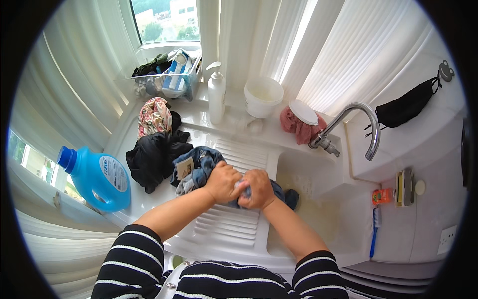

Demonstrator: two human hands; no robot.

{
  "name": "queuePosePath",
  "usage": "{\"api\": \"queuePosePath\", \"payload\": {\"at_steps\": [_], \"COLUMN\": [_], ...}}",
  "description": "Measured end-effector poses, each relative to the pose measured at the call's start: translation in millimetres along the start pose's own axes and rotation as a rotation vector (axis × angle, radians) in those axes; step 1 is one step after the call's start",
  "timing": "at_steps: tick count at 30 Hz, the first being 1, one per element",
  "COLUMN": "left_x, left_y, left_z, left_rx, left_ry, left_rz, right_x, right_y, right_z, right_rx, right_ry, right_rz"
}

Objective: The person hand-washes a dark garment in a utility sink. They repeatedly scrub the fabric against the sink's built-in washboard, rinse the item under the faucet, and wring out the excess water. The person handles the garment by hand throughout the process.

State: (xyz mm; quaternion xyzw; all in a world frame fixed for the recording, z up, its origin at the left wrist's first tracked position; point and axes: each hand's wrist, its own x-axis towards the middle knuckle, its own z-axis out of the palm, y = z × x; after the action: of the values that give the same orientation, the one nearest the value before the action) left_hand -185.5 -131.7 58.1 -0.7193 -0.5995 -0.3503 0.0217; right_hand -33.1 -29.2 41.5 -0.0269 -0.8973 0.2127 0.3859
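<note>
A pair of wet-looking blue jeans [204, 158] lies bunched across the ridged washboard [229, 229] of a white laundry sink. Both my hands grip the denim close together over the ridges. My left hand [224, 183] is closed on it, with the waistband and a tan patch lying just beyond. My right hand [256, 189] is closed on the part beside it, knuckles up. One end of the jeans hangs past my right hand over the edge of the basin [318, 199], which holds some cloudy water.
Black clothing [154, 159] and a floral cloth [155, 117] lie left. Nearby stand a blue detergent jug [102, 179], white pump bottle [216, 94], white tub [264, 94] and clear bin [164, 82]. A curved faucet [366, 112] arches over the basin; a blue-handled brush [374, 234] hangs right.
</note>
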Motion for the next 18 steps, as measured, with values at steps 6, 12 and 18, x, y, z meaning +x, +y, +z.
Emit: {"api": "queuePosePath", "payload": {"at_steps": [6,12,18], "left_x": [21.5,-72.9,11.3], "left_y": [0.3,59.9,-6.0], "left_z": [3.7,-34.4,8.3], "left_rx": [0.404,0.235,0.371], "left_ry": [-0.194,-0.140,-0.005], "left_rz": [-0.561,0.101,-0.167], "right_x": [12.1,-86.8,-17.8], "right_y": [-5.3,-73.0,17.4], "right_z": [0.6,-28.0,-5.7], "right_rx": [0.110,-0.258,-0.210], "right_ry": [-0.215,-0.193,-0.250], "right_rz": [0.733,-0.120,0.241]}}
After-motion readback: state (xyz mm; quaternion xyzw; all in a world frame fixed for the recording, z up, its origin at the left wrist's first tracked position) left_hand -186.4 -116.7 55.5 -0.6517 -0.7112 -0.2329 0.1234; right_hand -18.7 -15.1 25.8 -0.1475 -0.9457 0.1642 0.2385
